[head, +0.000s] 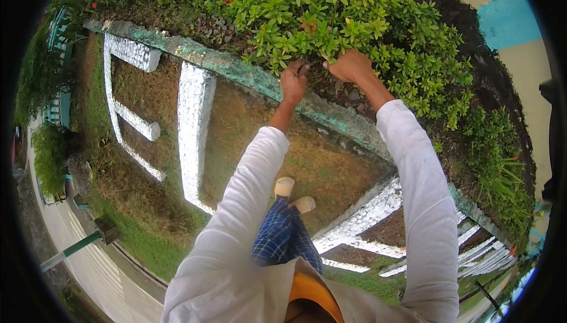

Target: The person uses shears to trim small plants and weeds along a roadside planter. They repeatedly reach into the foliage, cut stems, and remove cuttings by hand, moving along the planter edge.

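My left hand [294, 79] is at the lower edge of a leafy green shrub [319, 17] with red flowers, its fingers curled and thumb against them; something small and dark shows by the fingertips, too small to name. My right hand [351, 67] reaches in from the right, thumb pointing at the left hand, its other fingers partly hidden among the leaves. Whether it grips a stem cannot be seen. Both hands are just above the soil and dry leaves behind a low, green-stained concrete curb [328, 115].
Large white-painted raised blocks [195, 123] stand on the grassy slope to the left, with more [367, 216] at the lower right. My sandalled feet are on the grass below the curb. A grassy plant [498, 172] grows at the right. A green post [73, 247] is at the lower left.
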{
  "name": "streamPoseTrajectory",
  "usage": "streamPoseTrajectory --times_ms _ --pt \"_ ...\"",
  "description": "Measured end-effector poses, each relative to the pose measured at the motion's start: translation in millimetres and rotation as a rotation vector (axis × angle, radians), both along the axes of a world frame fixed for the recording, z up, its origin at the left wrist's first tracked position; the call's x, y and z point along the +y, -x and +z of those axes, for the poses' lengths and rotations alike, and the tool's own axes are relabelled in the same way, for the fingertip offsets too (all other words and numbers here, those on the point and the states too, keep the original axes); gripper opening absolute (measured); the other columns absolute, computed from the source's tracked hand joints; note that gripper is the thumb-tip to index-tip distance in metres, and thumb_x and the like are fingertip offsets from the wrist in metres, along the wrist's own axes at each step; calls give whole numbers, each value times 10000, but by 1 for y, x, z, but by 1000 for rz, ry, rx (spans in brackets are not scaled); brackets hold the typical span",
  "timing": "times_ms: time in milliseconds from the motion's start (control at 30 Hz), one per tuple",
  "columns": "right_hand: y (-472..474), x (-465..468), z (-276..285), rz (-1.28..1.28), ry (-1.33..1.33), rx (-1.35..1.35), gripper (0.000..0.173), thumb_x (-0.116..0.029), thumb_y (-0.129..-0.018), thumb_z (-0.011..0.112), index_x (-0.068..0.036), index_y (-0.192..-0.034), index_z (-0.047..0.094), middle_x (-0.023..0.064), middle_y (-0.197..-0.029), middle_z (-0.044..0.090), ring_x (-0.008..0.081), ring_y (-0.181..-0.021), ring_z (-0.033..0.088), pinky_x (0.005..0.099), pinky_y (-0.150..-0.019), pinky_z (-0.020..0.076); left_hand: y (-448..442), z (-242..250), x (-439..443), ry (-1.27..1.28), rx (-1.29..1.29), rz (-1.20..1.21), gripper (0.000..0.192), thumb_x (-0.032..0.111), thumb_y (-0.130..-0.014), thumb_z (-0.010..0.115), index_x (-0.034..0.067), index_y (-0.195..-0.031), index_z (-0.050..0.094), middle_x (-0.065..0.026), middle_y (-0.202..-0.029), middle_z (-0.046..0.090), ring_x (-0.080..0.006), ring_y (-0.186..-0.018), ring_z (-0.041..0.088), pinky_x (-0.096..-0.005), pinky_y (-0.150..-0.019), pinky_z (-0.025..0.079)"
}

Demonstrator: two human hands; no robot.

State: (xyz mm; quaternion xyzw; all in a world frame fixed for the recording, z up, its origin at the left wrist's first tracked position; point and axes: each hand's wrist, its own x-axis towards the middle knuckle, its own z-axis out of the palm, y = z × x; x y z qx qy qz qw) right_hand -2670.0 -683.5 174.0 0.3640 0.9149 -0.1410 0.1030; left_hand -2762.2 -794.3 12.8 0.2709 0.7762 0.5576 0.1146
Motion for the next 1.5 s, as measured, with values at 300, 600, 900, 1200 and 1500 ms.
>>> streamPoseTrajectory --times_ms 300,600,900,1200,1500 --pt "-15 -29 -71 -655 1102 507 379 -383 -872 633 -36 -727 585 49 -580 553 148 -447 504 289 -413 397 -4 -11 13 -464 -771 -81 162 158 -921 604 58 -1044 631 -12 -916 644 -112 -805 571 -281 -740 454" --pt "-19 -42 -79 -638 966 455 480 -507 -844 615 -30 -790 624 82 -618 590 192 -536 572 334 -511 468 25 -4 -9 -17 -166 -111 209 226 -896 617 57 -1007 669 -78 -863 683 -224 -746 633 -383 -695 510" --pt "-8 -3 -2 -24 109 -186 633 -558 -786 618 22 -1038 648 186 -1071 640 310 -978 631 436 -824 502 24 6 -12 178 320 -65 192 239 -837 648 82 -943 681 -138 -830 657 -340 -771 624 -413 -674 494" --pt "3 -12 -5 -12 105 -189 754 -659 -789 547 41 -1056 633 198 -1083 625 329 -1007 608 439 -818 494 27 -6 -13 64 398 -17 141 198 -841 635 84 -917 670 -147 -888 647 -366 -805 603 -439 -675 479" --pt "11 5 -4 97 -8 -217 711 -639 -812 526 -8 -1121 635 191 -1119 615 323 -1072 584 422 -867 485 20 -11 -7 64 355 7 120 154 -828 641 87 -925 665 -147 -885 640 -361 -807 596 -436 -677 473"
